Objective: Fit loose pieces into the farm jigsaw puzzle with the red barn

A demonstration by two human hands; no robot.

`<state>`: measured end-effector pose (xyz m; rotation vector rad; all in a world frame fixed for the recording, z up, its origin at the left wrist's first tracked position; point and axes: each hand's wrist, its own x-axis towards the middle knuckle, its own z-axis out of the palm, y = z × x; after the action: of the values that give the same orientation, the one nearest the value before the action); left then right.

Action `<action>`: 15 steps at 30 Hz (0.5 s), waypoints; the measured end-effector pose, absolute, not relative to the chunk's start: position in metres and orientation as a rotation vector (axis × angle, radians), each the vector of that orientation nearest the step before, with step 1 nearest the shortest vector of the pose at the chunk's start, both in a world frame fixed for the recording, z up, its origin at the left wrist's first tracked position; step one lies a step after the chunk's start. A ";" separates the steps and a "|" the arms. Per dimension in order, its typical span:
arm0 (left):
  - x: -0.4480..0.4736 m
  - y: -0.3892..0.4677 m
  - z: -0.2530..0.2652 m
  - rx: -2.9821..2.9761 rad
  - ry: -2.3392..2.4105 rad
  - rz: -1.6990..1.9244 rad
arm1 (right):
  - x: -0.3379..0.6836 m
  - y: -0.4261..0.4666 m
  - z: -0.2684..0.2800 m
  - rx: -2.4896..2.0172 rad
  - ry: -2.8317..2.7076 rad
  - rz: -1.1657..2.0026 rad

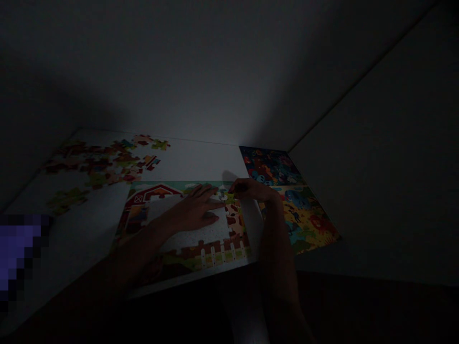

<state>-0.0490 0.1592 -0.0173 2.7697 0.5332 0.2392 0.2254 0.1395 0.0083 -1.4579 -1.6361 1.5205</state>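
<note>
We rest the left hand (195,210) flat, fingers spread, on the farm puzzle (186,229), gripping nothing. The right hand (251,189), at 3 o'clock of it, pinches what looks like a small piece (233,190) at the puzzle's top edge (dim light hides detail). Risk: forcing a misaligned tab could lift neighbouring pieces; loose pieces (107,165) lie at 10 o'clock.

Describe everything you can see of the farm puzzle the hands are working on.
The farm puzzle lies flat on the white table, dimly lit. Its border is assembled: a red barn at upper left, a white picket fence along the near edge, a brown-and-white patch at right. The middle is unfilled, showing pale speckled backing. The left hand rests flat across it; the right hand pinches at its upper right edge, whether on a piece cannot be told.
</note>
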 end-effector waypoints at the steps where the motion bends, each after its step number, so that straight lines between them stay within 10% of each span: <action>1: -0.049 0.159 -0.017 2.769 0.536 0.242 | 0.225 0.139 0.008 -1.466 -1.636 1.515; 15: -0.048 0.159 -0.016 2.783 0.558 0.244 | 0.222 0.138 0.009 -1.558 -1.659 1.443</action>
<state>-0.0480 0.1591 -0.0163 2.7830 0.5581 0.2438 0.2221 0.1384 0.0087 -1.5584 -1.6586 1.4426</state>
